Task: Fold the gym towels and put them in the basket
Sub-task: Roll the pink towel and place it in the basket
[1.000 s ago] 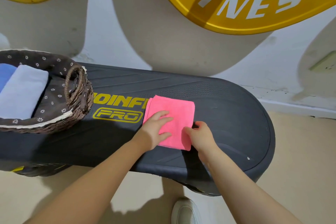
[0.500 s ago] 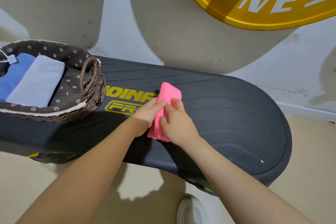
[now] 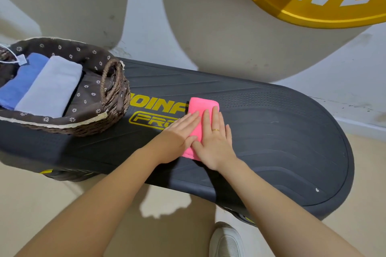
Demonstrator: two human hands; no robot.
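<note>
Pink towel (image 3: 201, 108) lies folded into a narrow strip on the black step platform (image 3: 271, 131), just right of the yellow lettering and near the wicker basket (image 3: 113, 98), not touching it. Both hands flat on it: left hand (image 3: 177, 137) with straight fingers over the near-left part, right hand (image 3: 215, 142) with straight fingers along the right side, ring visible; neither grips, both press. Step in hand looks like flattening the last fold. To do it well, I judge the palms should bear down evenly and stroke along the strip so the layers stay stacked and the edges aligned, then one hand slides under while the other holds the top for the lift. Long axis runs from the person outward, tipped slightly right at the far end; the rounded far end points toward the wall. Basket already holds a blue towel (image 3: 18, 83) and a pale lavender towel (image 3: 50, 87), side by side, with bare lining right of them.
</note>
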